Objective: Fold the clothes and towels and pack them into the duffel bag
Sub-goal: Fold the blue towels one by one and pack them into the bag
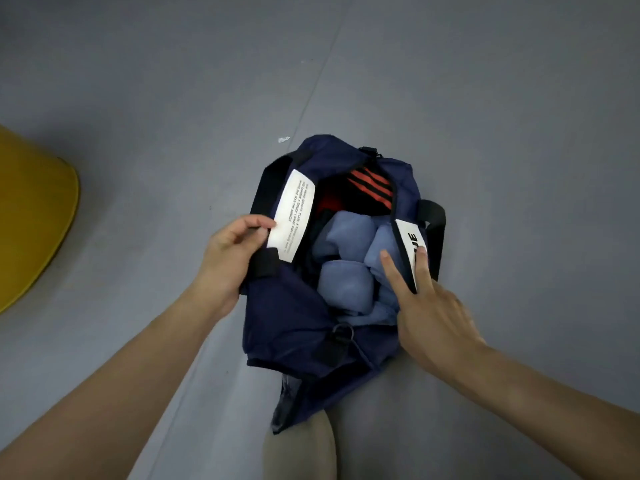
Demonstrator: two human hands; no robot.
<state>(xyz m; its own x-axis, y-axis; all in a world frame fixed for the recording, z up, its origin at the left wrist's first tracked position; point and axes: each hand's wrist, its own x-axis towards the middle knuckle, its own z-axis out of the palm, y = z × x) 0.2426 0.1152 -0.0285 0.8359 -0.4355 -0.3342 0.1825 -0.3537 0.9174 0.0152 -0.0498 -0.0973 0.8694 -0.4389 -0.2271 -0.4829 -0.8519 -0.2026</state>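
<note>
While left hand point(225, 261) grips duffel bag point(277, 317) strap point(265, 268), right hand point(433, 313) straight-fingered astride opposite rim.

Matt navy cloth duffel bag point(277, 306), soft blue towels point(341, 282), smooth grey floor point(485, 98).

The navy-blue fabric duffel bag point(277, 306) has black webbing handles point(268, 181) and white label patches point(292, 216) with black lettering. Inside it lie pale-blue folded towels point(341, 233) and, at its far end, a black garment with orange-red stripes point(372, 188). Left of the bag is a yellow rounded object point(31, 216); beneath, plain grey floor point(485, 98).
</note>
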